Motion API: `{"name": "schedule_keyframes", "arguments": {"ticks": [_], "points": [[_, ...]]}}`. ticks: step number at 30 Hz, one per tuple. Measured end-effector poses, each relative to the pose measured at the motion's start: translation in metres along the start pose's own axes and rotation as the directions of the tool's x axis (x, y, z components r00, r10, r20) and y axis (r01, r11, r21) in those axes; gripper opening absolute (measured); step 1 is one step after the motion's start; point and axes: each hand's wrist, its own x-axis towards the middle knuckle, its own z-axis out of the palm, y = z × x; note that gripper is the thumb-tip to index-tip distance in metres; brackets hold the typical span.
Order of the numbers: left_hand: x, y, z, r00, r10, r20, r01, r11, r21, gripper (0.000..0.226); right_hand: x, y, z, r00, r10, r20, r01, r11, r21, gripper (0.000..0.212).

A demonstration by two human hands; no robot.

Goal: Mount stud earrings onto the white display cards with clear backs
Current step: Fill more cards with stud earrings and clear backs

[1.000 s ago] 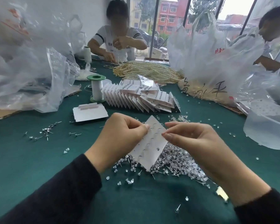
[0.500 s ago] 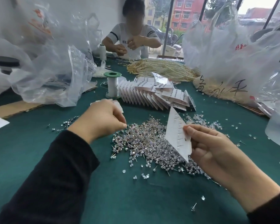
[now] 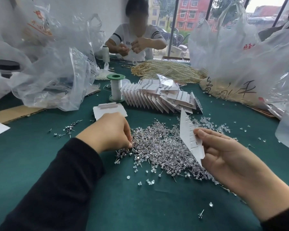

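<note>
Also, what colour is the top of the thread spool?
The spool top is green, seen best in the head view.

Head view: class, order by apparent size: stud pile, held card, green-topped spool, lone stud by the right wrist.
1. stud pile
2. held card, nearer the camera, so less sure
3. green-topped spool
4. lone stud

A green-topped thread spool point(image 3: 115, 88) stands near pearl strands point(image 3: 167, 70), crumpled plastic bags point(image 3: 57, 72) and a seated person point(image 3: 135, 40).
</note>
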Motion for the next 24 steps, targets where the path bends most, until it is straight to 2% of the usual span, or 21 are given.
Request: {"name": "schedule_keyframes", "arguments": {"ticks": [3, 6, 9, 14, 15, 17, 19, 21, 24], "points": [[0.001, 0.002, -0.001, 0.999, 0.003, -0.045, -0.003, 1.0, -0.016, 0.012, 0.001, 0.0, -0.002, 1.0, 0.018, 0.021, -0.019, 0.999, 0.025, 0.016], [0.001, 0.003, -0.004, 0.994, 0.012, -0.106, -0.025, 0.992, -0.12, 0.016, 0.002, 0.0, -0.005, 0.996, 0.066, 0.056, -0.07, 0.995, 0.066, 0.007], [-0.004, 0.004, -0.007, 0.997, 0.009, -0.08, -0.028, 0.971, -0.239, 0.016, 0.003, 0.001, -0.01, 0.984, 0.126, 0.123, -0.141, 0.983, 0.118, 0.046], [-0.002, 0.004, -0.004, 0.994, -0.062, -0.091, 0.041, 0.977, -0.211, 0.019, 0.002, 0.002, -0.01, 0.981, 0.137, 0.14, -0.164, 0.965, 0.203, 0.067], [-0.001, 0.005, -0.004, 0.995, -0.05, -0.092, 0.024, 0.964, -0.263, 0.02, 0.003, 0.003, -0.01, 0.978, 0.141, 0.152, -0.172, 0.96, 0.221, 0.071], [-0.003, 0.009, -0.002, 0.999, 0.015, -0.041, -0.034, 0.854, -0.52, 0.02, 0.004, 0.004, -0.011, 0.971, 0.153, 0.184, -0.197, 0.948, 0.249, 0.075], [-0.007, 0.016, -0.001, 0.989, 0.144, 0.023, -0.079, 0.661, -0.746, 0.015, 0.005, 0.005, -0.011, 0.956, 0.172, 0.239, -0.238, 0.929, 0.283, 0.07], [-0.01, 0.022, 0.001, 0.965, 0.256, 0.051, -0.095, 0.525, -0.846, 0.007, 0.005, 0.006, -0.01, 0.938, 0.185, 0.292, -0.271, 0.917, 0.291, 0.061], [-0.011, 0.029, 0.007, 0.964, 0.262, 0.05, -0.085, 0.48, -0.873, 0.012, 0.004, 0.009, -0.009, 0.922, 0.196, 0.335, -0.294, 0.916, 0.272, 0.056]]}}
